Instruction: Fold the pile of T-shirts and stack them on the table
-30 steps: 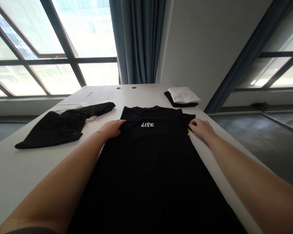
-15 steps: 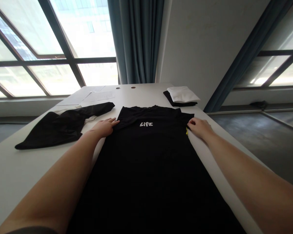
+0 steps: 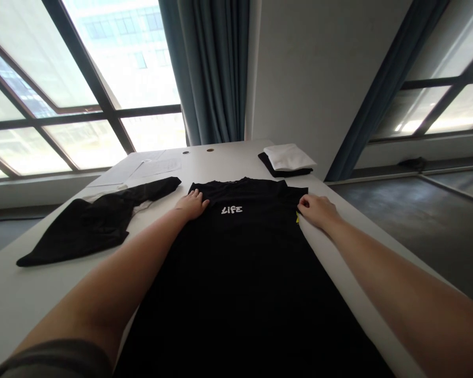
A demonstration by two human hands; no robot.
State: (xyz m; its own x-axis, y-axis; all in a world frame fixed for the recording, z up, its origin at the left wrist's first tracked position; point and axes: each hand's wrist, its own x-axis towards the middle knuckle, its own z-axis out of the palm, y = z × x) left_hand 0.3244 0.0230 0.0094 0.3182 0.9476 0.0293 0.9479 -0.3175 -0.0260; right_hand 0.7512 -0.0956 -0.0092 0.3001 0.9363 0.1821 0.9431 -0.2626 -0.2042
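A black T-shirt (image 3: 248, 273) with small white lettering on its chest lies spread flat, its collar at the far end. My left hand (image 3: 193, 204) rests on its left sleeve and shoulder, palm down with the fingers spread. At the opposite sleeve, my right hand (image 3: 318, 209) pinches the sleeve's edge between thumb and fingers. A small yellow bit (image 3: 298, 217) shows just below those fingertips, at the shirt's edge; what it is I cannot make out. The near end of the shirt runs out of view at the bottom.
On the white table (image 3: 8, 294), a crumpled black garment (image 3: 82, 226) lies at left over something pale. Paper sheets (image 3: 153, 165) lie at the far left. A folded white cloth (image 3: 289, 157) sits on a folded black cloth (image 3: 268, 167) at the far right.
My left hand has shifted from the sleeve's outer edge inward onto the fabric, its fingers now spread over it. My right hand keeps its pinch on the other sleeve. The view has tilted slightly.
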